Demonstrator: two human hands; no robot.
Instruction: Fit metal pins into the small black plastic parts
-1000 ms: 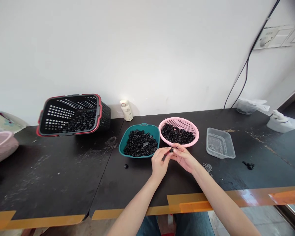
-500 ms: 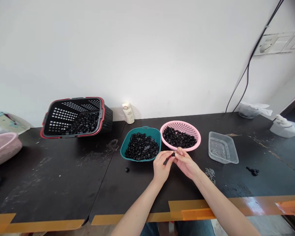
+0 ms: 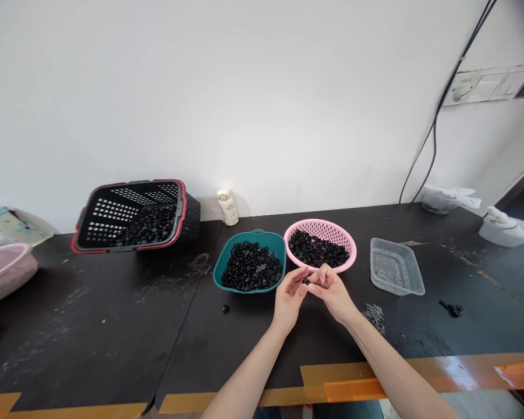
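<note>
My left hand (image 3: 288, 299) pinches a small round black part (image 3: 305, 281) between thumb and fingertips. Right against it, the thumb and fingers of my right hand (image 3: 332, 294) are closed on the same part; whether a second piece is in them is hidden. Both hands are in front of a pink perforated basket (image 3: 353, 256) of small black ring-like pieces (image 3: 317, 248). To their left stands a teal basin (image 3: 218, 267) full of round black parts (image 3: 253, 266). One single black part (image 3: 225, 309) lies on the table before the basin.
A pile of small metal pins (image 3: 374, 317) lies beside my right forearm. Behind it is a clear plastic tray (image 3: 413, 273) with more pins. Farther right sit several black pieces (image 3: 451, 308). A tilted black-and-red basket (image 3: 192, 218) and a white bottle (image 3: 227, 208) stand near the wall.
My fingers have shifted around the black part, which now shows more between the fingertips. The whole view has tipped slightly, so the table sits a little lower.
</note>
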